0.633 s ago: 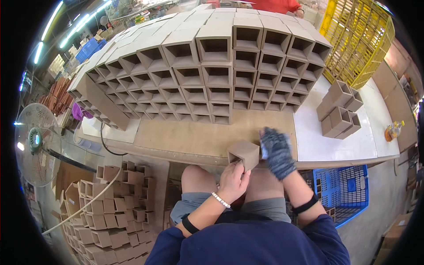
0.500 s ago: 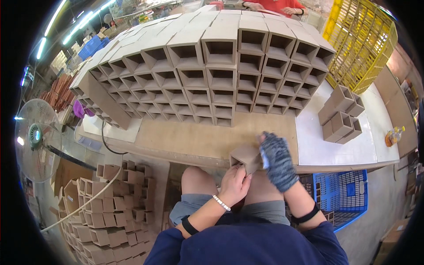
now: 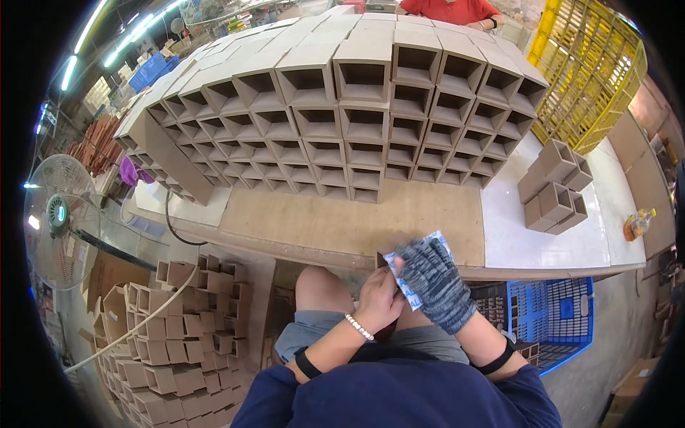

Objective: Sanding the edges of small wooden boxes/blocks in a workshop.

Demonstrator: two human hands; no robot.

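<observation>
My left hand (image 3: 379,297), bare with a beaded bracelet at the wrist, is closed around a brown-grey square tube (image 3: 382,258) over my lap by the table edge. Most of that tube is hidden by my hands. A dark grey knitted glove covers my right hand (image 3: 437,282), which presses a white sheet with blue print (image 3: 410,292) against the tube. The sheet sticks out on both sides of the gloved fingers. Beyond my hands, a tall stack of similar square tubes (image 3: 303,58) stands on the table, open ends facing me.
Several more tubes (image 3: 546,187) stand at the table's right, near a bottle of amber liquid (image 3: 637,225) and a yellow crate (image 3: 544,68). A blue crate (image 3: 589,314) sits below right. Piled tubes (image 3: 160,378) and a fan (image 3: 57,214) are at left. A person in red (image 3: 449,10) is behind the stack.
My gloved right hand has come down and inward over the tube, covering most of it. The blue-printed sheet now shows much more. My left hand keeps its hold.
</observation>
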